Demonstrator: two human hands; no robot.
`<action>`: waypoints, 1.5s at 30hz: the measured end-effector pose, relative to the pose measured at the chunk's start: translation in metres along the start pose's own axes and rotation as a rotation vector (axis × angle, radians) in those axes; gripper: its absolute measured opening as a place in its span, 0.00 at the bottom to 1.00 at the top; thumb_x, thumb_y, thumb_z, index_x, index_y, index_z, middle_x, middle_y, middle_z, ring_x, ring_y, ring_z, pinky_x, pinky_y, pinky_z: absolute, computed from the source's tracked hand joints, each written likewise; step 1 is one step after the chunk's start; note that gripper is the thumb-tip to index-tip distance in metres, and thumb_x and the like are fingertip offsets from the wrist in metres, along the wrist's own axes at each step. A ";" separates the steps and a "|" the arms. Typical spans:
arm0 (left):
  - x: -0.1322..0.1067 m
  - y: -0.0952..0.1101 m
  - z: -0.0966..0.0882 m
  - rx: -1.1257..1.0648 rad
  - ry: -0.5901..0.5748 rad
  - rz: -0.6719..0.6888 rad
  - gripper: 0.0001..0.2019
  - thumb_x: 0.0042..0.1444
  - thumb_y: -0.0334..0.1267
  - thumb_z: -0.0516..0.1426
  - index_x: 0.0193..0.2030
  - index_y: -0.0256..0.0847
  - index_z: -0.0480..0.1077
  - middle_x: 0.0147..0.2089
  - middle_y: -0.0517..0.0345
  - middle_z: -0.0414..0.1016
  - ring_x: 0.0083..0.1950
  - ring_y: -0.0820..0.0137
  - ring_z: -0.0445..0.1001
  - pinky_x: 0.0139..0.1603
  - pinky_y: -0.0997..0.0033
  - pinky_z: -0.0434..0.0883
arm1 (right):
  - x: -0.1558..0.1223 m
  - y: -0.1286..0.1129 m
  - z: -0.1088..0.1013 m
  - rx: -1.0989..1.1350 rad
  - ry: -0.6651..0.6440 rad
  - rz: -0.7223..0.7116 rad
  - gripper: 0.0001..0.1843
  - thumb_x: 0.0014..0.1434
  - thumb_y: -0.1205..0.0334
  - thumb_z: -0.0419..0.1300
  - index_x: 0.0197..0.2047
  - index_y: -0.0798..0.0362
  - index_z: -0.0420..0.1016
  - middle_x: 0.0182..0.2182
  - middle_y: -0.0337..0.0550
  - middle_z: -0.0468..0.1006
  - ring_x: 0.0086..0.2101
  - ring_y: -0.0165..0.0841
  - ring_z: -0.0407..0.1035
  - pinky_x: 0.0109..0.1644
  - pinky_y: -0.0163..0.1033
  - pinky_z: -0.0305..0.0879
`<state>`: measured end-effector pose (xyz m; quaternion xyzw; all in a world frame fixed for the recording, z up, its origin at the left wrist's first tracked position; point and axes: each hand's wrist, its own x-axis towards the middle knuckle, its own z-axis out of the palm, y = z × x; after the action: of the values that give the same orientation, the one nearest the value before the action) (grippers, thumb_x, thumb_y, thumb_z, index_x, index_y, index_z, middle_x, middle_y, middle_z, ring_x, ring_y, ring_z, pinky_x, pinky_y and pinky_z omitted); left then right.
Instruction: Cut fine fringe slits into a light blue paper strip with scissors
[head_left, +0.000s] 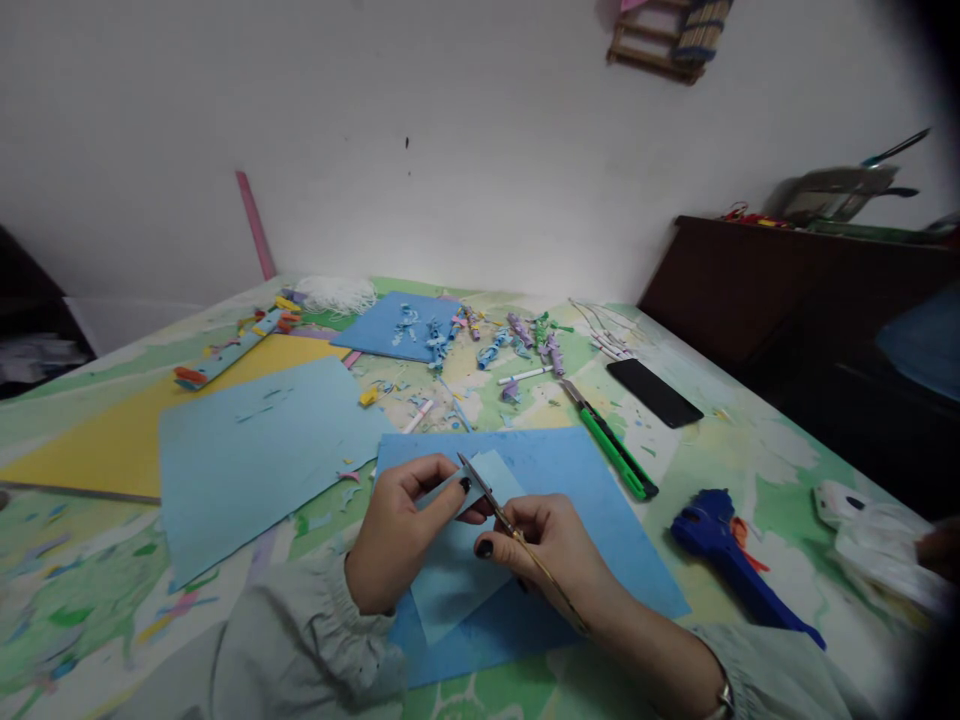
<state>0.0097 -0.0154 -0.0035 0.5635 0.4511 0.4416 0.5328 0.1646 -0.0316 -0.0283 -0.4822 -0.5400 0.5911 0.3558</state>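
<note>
My left hand (397,530) pinches a piece of light blue paper (457,570) by its upper edge, fingers closed on it. My right hand (547,545) is closed on small gold-handled scissors (510,525), whose blades point up and left into the paper near my left fingertips. Both hands hover over a darker blue sheet (592,500) lying on the table in front of me.
A large light blue sheet (255,450) and a yellow sheet (112,440) lie at left. A green utility knife (611,440), black phone (654,392), blue glue gun (727,560), white pen (525,375) and several paper curls (517,335) surround the work. A dark cabinet (787,290) stands at right.
</note>
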 end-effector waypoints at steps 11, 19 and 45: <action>0.000 -0.001 0.000 -0.003 0.021 0.010 0.07 0.50 0.34 0.56 0.23 0.36 0.69 0.24 0.58 0.75 0.27 0.70 0.74 0.31 0.73 0.70 | -0.001 0.001 -0.001 0.006 -0.055 -0.040 0.26 0.41 0.42 0.64 0.19 0.55 0.59 0.11 0.29 0.54 0.13 0.20 0.47 0.16 0.29 0.39; 0.000 0.002 -0.003 0.023 0.097 0.029 0.07 0.50 0.34 0.56 0.23 0.36 0.69 0.24 0.58 0.76 0.26 0.71 0.74 0.31 0.73 0.70 | -0.003 0.002 -0.002 -0.006 -0.108 -0.100 0.27 0.45 0.40 0.60 0.19 0.55 0.58 0.11 0.29 0.53 0.13 0.20 0.47 0.15 0.28 0.39; 0.001 0.002 -0.002 0.067 0.126 0.039 0.07 0.50 0.32 0.55 0.23 0.36 0.69 0.24 0.59 0.76 0.25 0.72 0.74 0.30 0.74 0.70 | -0.001 0.004 -0.003 0.005 -0.075 -0.047 0.25 0.40 0.44 0.65 0.18 0.56 0.59 0.11 0.29 0.54 0.14 0.20 0.48 0.15 0.28 0.40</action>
<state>0.0078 -0.0137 -0.0016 0.5610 0.4871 0.4712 0.4753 0.1682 -0.0320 -0.0317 -0.4460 -0.5626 0.6014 0.3505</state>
